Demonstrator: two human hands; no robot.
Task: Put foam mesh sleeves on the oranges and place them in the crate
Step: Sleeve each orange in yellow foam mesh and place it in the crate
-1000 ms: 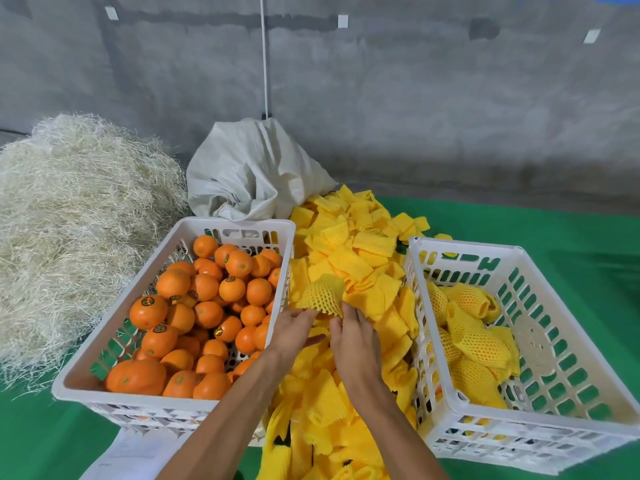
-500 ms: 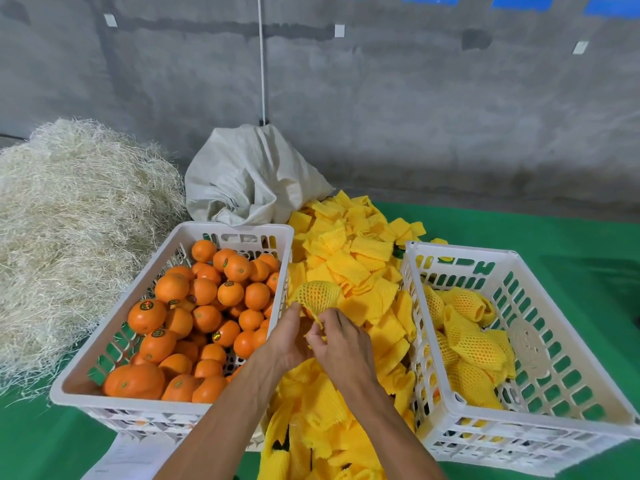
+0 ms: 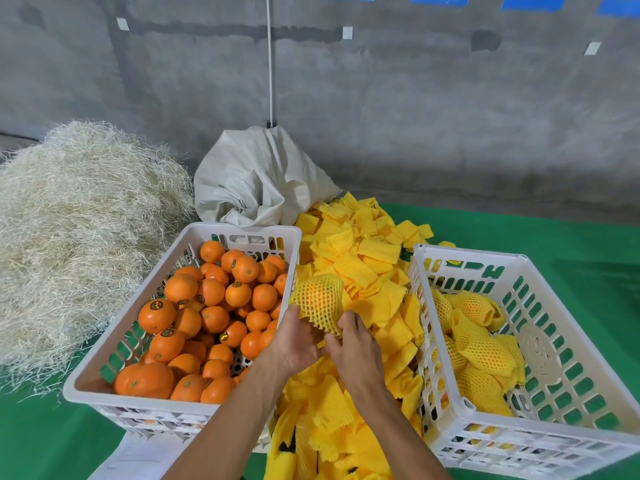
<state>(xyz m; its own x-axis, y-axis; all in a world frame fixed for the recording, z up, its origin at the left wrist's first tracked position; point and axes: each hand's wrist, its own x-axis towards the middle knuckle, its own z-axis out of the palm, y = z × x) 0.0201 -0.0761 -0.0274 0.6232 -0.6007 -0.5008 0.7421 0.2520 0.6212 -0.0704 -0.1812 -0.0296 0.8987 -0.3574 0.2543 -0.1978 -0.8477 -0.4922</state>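
Note:
An orange in a yellow foam mesh sleeve (image 3: 318, 299) is held above the loose sleeve pile (image 3: 363, 271), between the two crates. My left hand (image 3: 294, 342) grips its near left side. My right hand (image 3: 353, 348) pinches the sleeve's near edge. The orange shows through the stretched mesh. The white crate on the left (image 3: 114, 327) is full of bare oranges (image 3: 207, 317). The white crate on the right (image 3: 568, 344) holds several sleeved oranges (image 3: 485, 344).
A mound of pale straw (image 3: 69, 237) lies at the left. A white woven sack (image 3: 256, 178) sits behind the left crate, against a grey concrete wall. Green cloth (image 3: 554, 244) covers the surface. A sheet of paper (image 3: 138, 455) pokes out under the left crate.
My hands have drawn closer together at the near end of the sleeve. The mesh now covers more of the orange and is stretched over it.

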